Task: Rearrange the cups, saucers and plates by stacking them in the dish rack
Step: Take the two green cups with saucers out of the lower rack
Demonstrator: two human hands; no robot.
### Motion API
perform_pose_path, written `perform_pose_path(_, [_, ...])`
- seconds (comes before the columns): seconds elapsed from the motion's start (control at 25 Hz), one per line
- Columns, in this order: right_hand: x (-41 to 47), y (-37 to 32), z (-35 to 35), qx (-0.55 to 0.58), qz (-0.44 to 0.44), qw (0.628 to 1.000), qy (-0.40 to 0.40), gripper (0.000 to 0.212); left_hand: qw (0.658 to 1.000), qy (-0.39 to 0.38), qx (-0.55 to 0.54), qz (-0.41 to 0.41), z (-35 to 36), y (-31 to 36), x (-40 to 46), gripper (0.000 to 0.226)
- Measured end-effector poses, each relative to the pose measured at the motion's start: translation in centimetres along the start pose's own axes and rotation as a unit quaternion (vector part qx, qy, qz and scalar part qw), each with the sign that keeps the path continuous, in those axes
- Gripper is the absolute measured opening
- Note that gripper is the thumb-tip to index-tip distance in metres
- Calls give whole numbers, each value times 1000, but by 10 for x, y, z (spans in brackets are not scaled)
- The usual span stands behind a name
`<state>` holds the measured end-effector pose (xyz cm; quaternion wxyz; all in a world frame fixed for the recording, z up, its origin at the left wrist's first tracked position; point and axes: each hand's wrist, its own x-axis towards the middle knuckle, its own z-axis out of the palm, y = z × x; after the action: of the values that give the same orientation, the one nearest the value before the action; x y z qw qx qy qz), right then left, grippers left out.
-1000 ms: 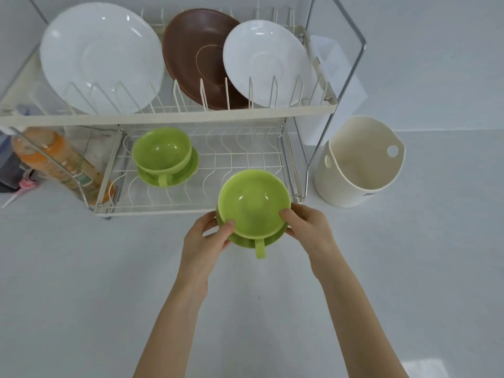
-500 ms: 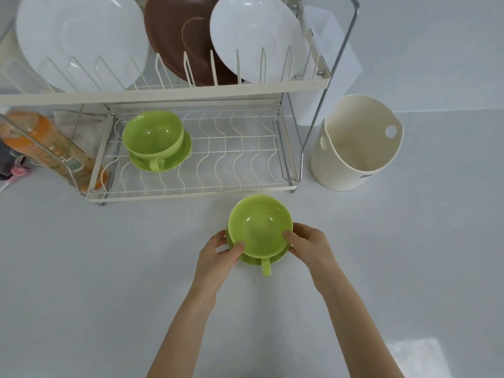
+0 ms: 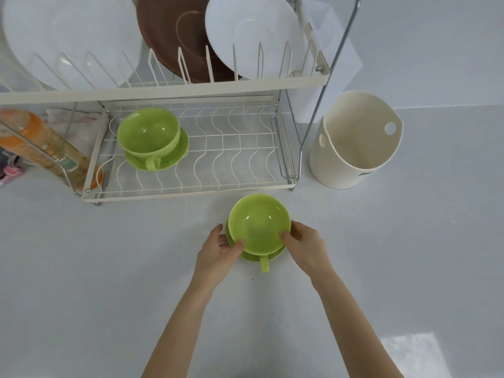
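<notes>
A green cup sits on a green saucer on the counter, just in front of the dish rack. My left hand grips the set from the left and my right hand from the right, thumbs on the cup's rim. The cup's handle points toward me. A second green cup on its saucer stands at the left of the rack's lower shelf. On the upper shelf stand a large white plate, a brown plate and a smaller white plate.
A cream plastic holder stands right of the rack. An orange bottle lies left of the rack, behind its wire frame. The right part of the lower shelf holds nothing. White counter stretches all around my arms.
The cup and saucer in both hands came back from the rack's front edge toward me and lower, down to the counter. My view tilted closer to the rack.
</notes>
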<state>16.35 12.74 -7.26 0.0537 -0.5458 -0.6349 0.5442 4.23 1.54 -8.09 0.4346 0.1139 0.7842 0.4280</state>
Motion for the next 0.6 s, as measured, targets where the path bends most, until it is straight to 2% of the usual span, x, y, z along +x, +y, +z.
perform_pose_path(0.04, [-1, -1, -1, -21, -6, 1000, -2, 37, 1000, -5, 24, 7, 0, 1, 0, 60])
perform_pose_path(0.12, [-3, -6, -6, -41, -16, 999, -1, 50, 993, 2, 107, 43, -3, 3, -1, 68])
perform_pose_path(0.32, [-6, -32, -14, -70, -104, 992, 10, 52, 969, 54, 196, 139, -27, 14, -7, 56])
perform_pose_path(0.48, [-2, -69, 4, -70, -150, 986, -30, 49, 943, 125, 223, 213, -72, 30, -4, 49])
perform_pose_path(0.6, [8, -101, 29, -73, -173, 980, -59, 46, 931, 175, 220, 231, -113, 40, 9, 46])
